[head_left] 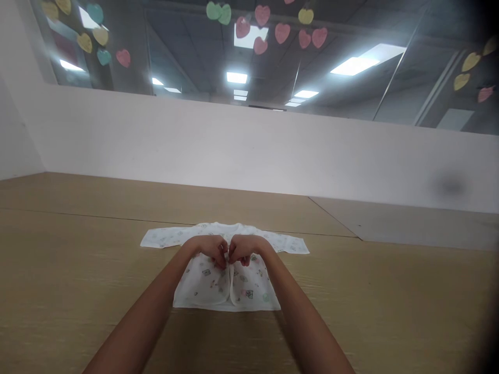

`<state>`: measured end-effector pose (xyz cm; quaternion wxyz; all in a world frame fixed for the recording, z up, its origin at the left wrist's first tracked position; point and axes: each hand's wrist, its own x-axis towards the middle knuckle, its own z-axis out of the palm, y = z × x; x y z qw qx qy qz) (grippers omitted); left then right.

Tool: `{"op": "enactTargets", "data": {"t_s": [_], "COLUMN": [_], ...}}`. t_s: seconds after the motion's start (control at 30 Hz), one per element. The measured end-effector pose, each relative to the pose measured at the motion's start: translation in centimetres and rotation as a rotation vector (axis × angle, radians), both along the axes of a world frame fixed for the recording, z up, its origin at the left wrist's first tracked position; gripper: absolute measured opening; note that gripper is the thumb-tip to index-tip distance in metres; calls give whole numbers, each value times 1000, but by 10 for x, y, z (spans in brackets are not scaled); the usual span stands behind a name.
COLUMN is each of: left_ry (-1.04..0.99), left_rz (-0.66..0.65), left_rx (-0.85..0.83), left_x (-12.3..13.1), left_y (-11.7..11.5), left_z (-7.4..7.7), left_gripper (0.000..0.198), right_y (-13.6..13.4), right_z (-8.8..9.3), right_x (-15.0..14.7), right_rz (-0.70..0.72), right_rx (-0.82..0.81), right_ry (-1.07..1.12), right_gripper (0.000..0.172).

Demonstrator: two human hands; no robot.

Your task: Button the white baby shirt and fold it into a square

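A small white baby shirt [206, 283] with a print of little animals lies spread on the table, its long sleeves stretched out to both sides and its neckline away from me. Down its middle runs a front opening, whose two edges part toward the hem. My left hand [212, 249] is closed in a pinch at the left edge of this opening. Right beside it, my right hand [244, 248] pinches the other edge. The two hands almost touch at mid-chest, and the fingertips partly hide the cloth and any fastener there.
The wood-toned table [97, 265] reaches back to a white wall [241, 140], with seams across its top and a greyer section [421, 223] at the right. Above the wall is a glass window [187, 62] dotted with heart-shaped paper notes [282, 33].
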<state>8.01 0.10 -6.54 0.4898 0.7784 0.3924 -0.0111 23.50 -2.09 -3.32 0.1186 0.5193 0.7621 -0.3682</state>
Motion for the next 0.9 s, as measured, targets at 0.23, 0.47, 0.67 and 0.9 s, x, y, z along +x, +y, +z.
{"op": "enactTargets", "data": {"t_s": [0.23, 0.47, 0.67, 0.9], "left_ry": [14, 25, 25, -81], "left_rz": [-4, 1, 2, 103], "left_rx": [36, 51, 70, -110], "left_x": [-1, -2, -2, -3], "left_y": [0, -1, -2, 1], "left_z": [0, 2, 4, 0], "left_gripper": [29, 33, 30, 38], "right_y": [3, -3, 0, -1], "right_z": [-7, 3, 0, -1], "right_x": [-3, -2, -3, -7], "right_rz": [4, 7, 5, 4], "right_rx": [-23, 9, 29, 61], "right_ry": [24, 19, 10, 20], "right_gripper": [8, 15, 24, 24]}}
